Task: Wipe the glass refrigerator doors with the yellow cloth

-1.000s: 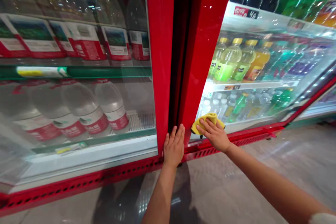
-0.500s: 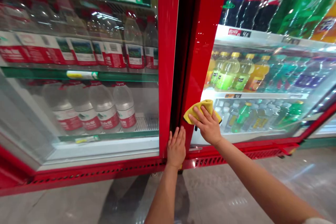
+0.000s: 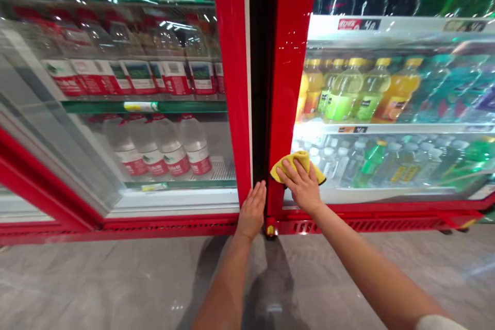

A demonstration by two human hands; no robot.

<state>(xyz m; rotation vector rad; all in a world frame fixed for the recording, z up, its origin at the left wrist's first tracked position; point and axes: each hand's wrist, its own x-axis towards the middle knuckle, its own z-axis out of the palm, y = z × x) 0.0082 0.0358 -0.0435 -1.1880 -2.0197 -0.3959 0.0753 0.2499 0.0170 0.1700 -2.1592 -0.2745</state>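
Note:
My right hand presses a folded yellow cleaning cloth with a dark edge against the red door frame of the right fridge. The cloth overlaps the glass beside that frame, low on the door. To the left, my left hand rests with its fingers stretched out on the lower edge of the left fridge's red frame. It holds nothing. Between both fridges runs a narrow dark gap, right beside the left fingertips.
Water bottles with red and white labels stand behind the left fridge's glass. Yellow-capped drink bottles fill a lit shelf on the right. Vented red base panels meet the grey tiled floor.
The view has tilted and shifted, so both fridges look straighter. My left hand sits slightly more to the left, on the left fridge's edge. My right hand keeps the cloth on the right frame.

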